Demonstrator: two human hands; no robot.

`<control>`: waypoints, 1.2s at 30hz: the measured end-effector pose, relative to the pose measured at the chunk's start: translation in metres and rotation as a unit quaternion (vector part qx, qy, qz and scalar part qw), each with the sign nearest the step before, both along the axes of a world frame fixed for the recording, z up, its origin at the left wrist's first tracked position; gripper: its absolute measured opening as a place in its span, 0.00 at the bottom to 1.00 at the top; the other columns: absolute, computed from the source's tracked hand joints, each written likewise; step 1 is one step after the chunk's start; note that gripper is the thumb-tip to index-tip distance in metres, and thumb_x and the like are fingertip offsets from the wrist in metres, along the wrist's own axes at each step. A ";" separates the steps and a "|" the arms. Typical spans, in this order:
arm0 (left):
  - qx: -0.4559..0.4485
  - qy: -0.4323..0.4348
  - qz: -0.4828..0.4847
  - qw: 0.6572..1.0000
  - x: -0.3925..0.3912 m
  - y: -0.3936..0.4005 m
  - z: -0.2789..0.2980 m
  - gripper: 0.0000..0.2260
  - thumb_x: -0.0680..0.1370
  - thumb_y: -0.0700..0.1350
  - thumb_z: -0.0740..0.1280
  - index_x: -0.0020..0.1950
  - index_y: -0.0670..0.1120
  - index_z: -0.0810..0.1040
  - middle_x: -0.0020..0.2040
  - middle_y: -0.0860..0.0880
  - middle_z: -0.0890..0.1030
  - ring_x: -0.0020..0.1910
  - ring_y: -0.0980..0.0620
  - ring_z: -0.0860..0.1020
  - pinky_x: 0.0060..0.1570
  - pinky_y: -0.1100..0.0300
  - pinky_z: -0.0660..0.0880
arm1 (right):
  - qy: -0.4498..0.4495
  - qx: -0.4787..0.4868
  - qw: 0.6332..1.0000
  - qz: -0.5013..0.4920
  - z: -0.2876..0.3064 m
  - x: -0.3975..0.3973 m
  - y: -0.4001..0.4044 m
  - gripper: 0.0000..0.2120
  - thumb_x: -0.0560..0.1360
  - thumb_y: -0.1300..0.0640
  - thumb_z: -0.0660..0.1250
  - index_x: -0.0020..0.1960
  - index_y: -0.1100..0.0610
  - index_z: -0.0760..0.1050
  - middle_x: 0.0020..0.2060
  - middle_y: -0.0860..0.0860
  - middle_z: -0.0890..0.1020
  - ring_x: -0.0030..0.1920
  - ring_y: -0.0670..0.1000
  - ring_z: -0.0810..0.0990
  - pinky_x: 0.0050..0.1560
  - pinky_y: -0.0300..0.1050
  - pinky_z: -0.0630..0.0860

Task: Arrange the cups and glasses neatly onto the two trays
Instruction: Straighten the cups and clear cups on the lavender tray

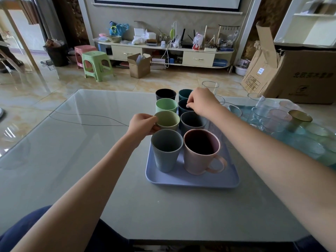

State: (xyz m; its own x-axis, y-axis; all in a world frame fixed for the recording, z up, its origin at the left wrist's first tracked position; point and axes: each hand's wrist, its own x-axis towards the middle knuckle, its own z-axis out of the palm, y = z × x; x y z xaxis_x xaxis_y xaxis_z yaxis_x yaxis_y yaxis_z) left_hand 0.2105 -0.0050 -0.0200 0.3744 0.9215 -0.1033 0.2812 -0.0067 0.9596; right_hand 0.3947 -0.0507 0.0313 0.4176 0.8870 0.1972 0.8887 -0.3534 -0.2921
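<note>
A blue tray (190,180) on the grey table holds two rows of cups. My left hand (142,124) grips the pale green cup (169,120) at its left side. My right hand (202,101) pinches the rim of a dark teal cup (183,106) in the right row. In front stand a grey ribbed cup (166,151) and a pink mug (200,151). A green cup (166,105), a black cup (165,94), another teal cup (184,93) and a dark grey cup (192,120) fill the rest. A second tray at the right holds several glasses (272,115).
A tall clear glass (210,86) stands behind my right hand. An olive-tinted glass (298,119) sits among the glasses at the right. Beyond the table lie a tiled floor, plastic stools (96,64) and a large cardboard box (300,75).
</note>
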 end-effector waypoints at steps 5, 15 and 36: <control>-0.010 -0.014 -0.002 1.000 0.000 0.006 -0.003 0.08 0.75 0.39 0.63 0.47 0.41 0.81 0.32 0.45 0.80 0.27 0.56 0.77 0.29 0.67 0.76 | -0.015 -0.109 0.993 0.036 -0.002 0.007 0.021 0.10 0.72 0.57 0.71 0.49 0.61 0.83 0.47 0.59 0.84 0.48 0.58 0.81 0.51 0.48 0.79; -0.004 -0.016 -0.001 1.000 -0.001 0.007 -0.002 0.07 0.76 0.40 0.64 0.46 0.42 0.81 0.30 0.47 0.80 0.24 0.59 0.77 0.30 0.68 0.77 | -0.050 -0.066 0.996 0.034 -0.008 0.007 0.026 0.06 0.70 0.65 0.68 0.45 0.63 0.81 0.43 0.60 0.83 0.44 0.59 0.81 0.48 0.51 0.80; 0.001 -0.013 0.002 1.000 -0.003 0.006 -0.001 0.08 0.75 0.39 0.63 0.46 0.42 0.81 0.31 0.45 0.80 0.26 0.56 0.78 0.33 0.66 0.79 | 0.029 0.017 0.999 0.003 -0.005 0.025 0.032 0.07 0.74 0.60 0.69 0.48 0.62 0.83 0.44 0.58 0.84 0.45 0.56 0.81 0.45 0.44 0.73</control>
